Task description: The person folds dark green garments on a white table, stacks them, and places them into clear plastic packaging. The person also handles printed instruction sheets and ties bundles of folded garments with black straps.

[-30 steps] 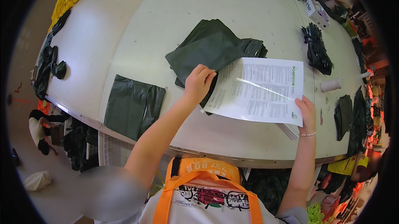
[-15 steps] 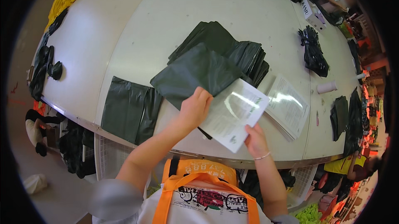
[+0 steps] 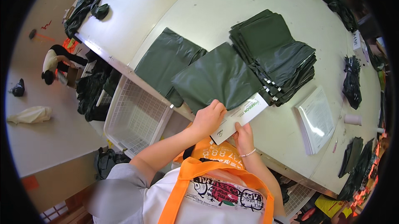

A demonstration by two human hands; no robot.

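Observation:
In front of me lies a dark green flat bag (image 3: 218,74) with its mouth toward me. My left hand (image 3: 209,118) is closed on the near edge of this bag. A white printed card (image 3: 246,113) is partly inside the bag, its outer strip still showing. My right hand (image 3: 244,140) grips that strip, thumb on top. Another dark green bag (image 3: 168,55) lies flat to the left, partly under the first one. A thick stack of dark green bags (image 3: 268,34) lies to the far right of my hands. Further right is a stack of printed white cards (image 3: 316,118).
A white plastic basket (image 3: 135,116) stands below the table's left edge. At the right of the table (image 3: 199,12) are a black bundle (image 3: 352,82), a thread spool (image 3: 353,119), a pen (image 3: 335,145) and a box (image 3: 360,47). A person (image 3: 58,61) bends down at left.
The card has slid much deeper into the bag, pushed by my right hand. The view has turned, so the table sits further right and the basket shows more.

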